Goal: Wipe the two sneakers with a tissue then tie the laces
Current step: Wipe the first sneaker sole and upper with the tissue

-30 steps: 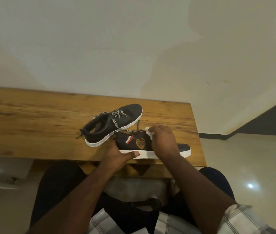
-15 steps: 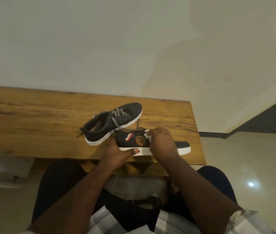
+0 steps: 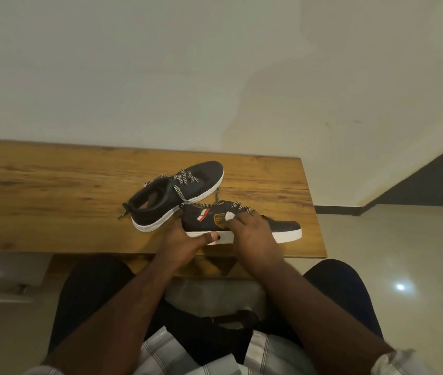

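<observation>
right hand (image 3: 250, 234) has slid the small white tissue (image 3: 229, 215) back toward the gold badge on the dark sneaker with the white sole (image 3: 285, 229), fingers curled on it. left hand (image 3: 185, 239) clamps that sneaker's heel. so wiping's ongoing, zigzag laces (image 3: 201, 204) untied beside the badge.

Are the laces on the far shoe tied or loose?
Loose. The far shoe shows no bow; its laces sprawl over the tongue, and one end trails past the heel onto the table.
</observation>
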